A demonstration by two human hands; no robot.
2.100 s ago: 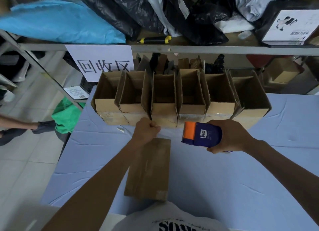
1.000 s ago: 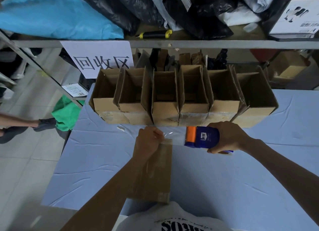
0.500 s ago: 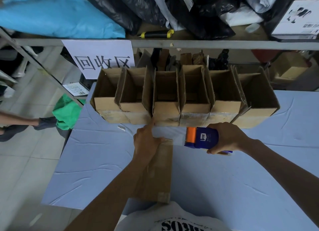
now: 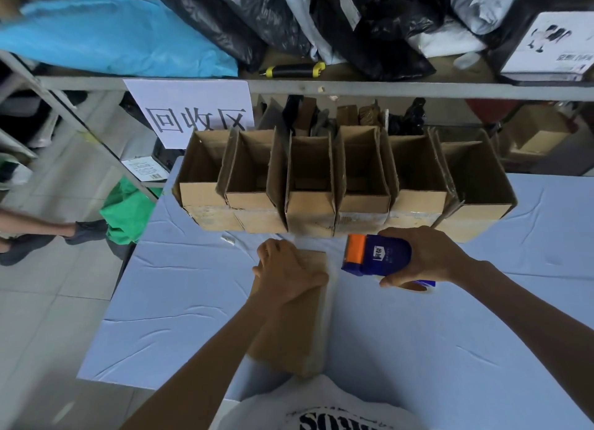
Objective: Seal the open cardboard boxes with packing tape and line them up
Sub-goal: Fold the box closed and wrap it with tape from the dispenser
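A closed brown cardboard box (image 4: pixel 299 339) lies lengthwise on the blue table (image 4: pixel 450 349) in front of me. My left hand (image 4: pixel 286 275) presses flat on its far end, fingers together. My right hand (image 4: pixel 427 257) grips a blue tape dispenser with an orange front (image 4: pixel 376 256), held just right of the box's far end. A short stretch of clear tape seems to run from the dispenser toward the box. Several open cardboard boxes (image 4: pixel 308 185) stand in a row along the table's far side.
A metal shelf (image 4: pixel 321 87) above the row carries black bags, a blue bag and a yellow-black tool (image 4: pixel 292 71). A white paper sign (image 4: pixel 193 111) hangs from it. At far left another person's arm and a green bag (image 4: pixel 128 217) are by the floor.
My left hand pulled tape out from the dispenser, then came down from the box row onto the closed box's far end. The dispenser stayed roughly in place beside it.
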